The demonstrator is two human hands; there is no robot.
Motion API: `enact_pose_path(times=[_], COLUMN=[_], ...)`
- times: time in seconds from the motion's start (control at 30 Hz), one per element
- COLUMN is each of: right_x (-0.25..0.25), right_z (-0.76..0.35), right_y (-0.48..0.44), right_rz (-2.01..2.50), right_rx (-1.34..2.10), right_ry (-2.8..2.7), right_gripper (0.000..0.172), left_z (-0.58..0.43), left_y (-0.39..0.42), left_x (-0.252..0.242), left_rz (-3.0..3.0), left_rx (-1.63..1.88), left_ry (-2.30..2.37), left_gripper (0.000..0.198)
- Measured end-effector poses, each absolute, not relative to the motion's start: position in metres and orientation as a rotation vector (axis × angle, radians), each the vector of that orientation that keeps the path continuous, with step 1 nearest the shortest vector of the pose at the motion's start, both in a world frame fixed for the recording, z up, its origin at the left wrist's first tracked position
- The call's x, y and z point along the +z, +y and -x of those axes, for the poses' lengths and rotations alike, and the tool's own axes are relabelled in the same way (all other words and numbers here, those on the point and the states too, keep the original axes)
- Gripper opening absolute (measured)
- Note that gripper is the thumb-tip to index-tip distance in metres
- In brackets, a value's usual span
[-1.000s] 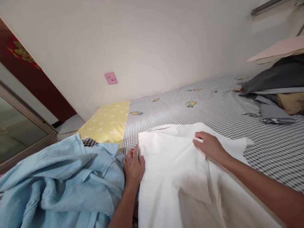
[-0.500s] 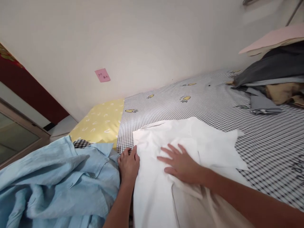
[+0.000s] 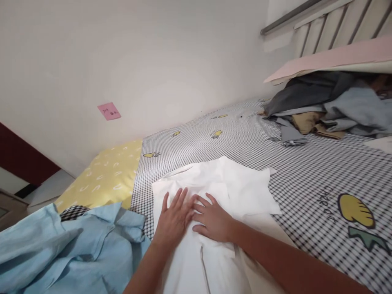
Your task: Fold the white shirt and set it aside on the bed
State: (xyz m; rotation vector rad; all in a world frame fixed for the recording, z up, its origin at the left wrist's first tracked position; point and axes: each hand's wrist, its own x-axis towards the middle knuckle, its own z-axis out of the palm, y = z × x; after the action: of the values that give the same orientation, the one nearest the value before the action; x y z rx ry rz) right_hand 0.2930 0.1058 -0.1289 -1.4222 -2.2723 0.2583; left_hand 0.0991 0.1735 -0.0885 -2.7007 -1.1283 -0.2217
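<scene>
A white garment [image 3: 245,183], seemingly a shirt, lies spread on the checked bed sheet [image 3: 232,147], with some creases and folded layers toward the near side. My left hand [image 3: 176,214] rests flat on its left part, fingers stretched out. Right beside it, my right hand [image 3: 212,218] also lies palm down on the white cloth, fingers spread, its fingertips meeting the left hand's. Neither hand grips the fabric. To the left of my left forearm sits a crumpled light blue shirt [image 3: 92,249].
A yellow patterned cloth [image 3: 104,175] covers the bed's left end. At the back right lies a heap of dark and grey clothes [image 3: 309,94] under a pink sheet [image 3: 337,61]. A pink note [image 3: 109,111] is stuck to the wall [image 3: 183,61] behind the bed.
My left hand has moved from the garment's left edge onto the cloth, next to my right hand. The view has turned right, showing more of the clothes heap.
</scene>
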Motion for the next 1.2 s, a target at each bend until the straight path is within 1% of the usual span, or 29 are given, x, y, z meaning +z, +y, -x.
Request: enact_pose_path(times=[0.07, 0.13, 0.17, 0.27, 0.33, 0.47, 0.63, 0.7, 0.77, 0.83, 0.9, 0.97, 1.03, 1.13, 1.2], right_x=[-0.126, -0.122, -0.121, -0.124, -0.128, -0.125, -0.090, -0.081, -0.081, -0.087, -0.097, -0.106, -0.112, -0.118, -0.124], right_z=[-0.299, -0.308, -0.313, -0.325, -0.328, -0.328, -0.330, -0.327, -0.320, -0.309, -0.300, -0.296, -0.299, -0.312, -0.320], right_y=[0.106, 0.108, 0.109, 0.116, 0.119, 0.125, 0.110, 0.083, 0.041, -0.016, -0.081, -0.143, -0.197, -0.256, -0.284], right_rz=[1.499, 1.675, 1.770, 1.928, 1.937, 1.928, 1.927, 1.918, 1.862, 1.736, 1.629, 1.589, 1.605, 1.603, 1.602], right_rx=[0.217, 0.154, 0.127, 0.144, 0.183, 0.265, 0.505, 0.510, 0.432, 0.363, 0.440, 0.616, 0.865, 1.251, 1.301], right_ry=[-2.199, -2.092, -2.046, -2.017, -2.033, -2.025, -1.953, -1.894, -1.816, -1.764, -1.797, -1.810, -1.679, -1.457, -1.463], right_gripper=[0.036, 0.037, 0.040, 0.053, 0.057, 0.058, 0.057, 0.057, 0.056, 0.050, 0.043, 0.037, 0.041, 0.054, 0.065], left_z=[-0.103, -0.103, -0.104, -0.107, -0.109, -0.104, -0.078, -0.067, -0.055, -0.042, -0.029, -0.016, 0.000, 0.030, 0.051], left_y=[0.186, 0.200, 0.205, 0.211, 0.205, 0.176, 0.111, 0.076, 0.037, -0.006, -0.050, -0.092, -0.130, -0.176, -0.201], left_x=[-0.102, -0.113, -0.115, -0.116, -0.115, -0.116, -0.107, -0.101, -0.099, -0.100, -0.104, -0.108, -0.110, -0.107, -0.104], left_rz=[2.621, 2.503, 2.492, 2.521, 2.499, 2.462, 2.564, 2.614, 2.670, 2.720, 2.750, 2.776, 2.801, 2.739, 2.701], left_rx=[-0.123, -0.119, -0.111, -0.073, -0.077, -0.072, 0.054, 0.109, 0.132, 0.103, 0.016, -0.137, -0.351, -0.651, -0.706], left_ry=[-1.471, -1.762, -1.822, -1.896, -1.959, -2.028, -2.012, -1.993, -1.953, -1.902, -1.886, -1.928, -1.994, -2.091, -2.110], left_gripper=[0.049, 0.053, 0.055, 0.057, 0.059, 0.061, 0.060, 0.059, 0.058, 0.059, 0.060, 0.058, 0.054, 0.049, 0.050])
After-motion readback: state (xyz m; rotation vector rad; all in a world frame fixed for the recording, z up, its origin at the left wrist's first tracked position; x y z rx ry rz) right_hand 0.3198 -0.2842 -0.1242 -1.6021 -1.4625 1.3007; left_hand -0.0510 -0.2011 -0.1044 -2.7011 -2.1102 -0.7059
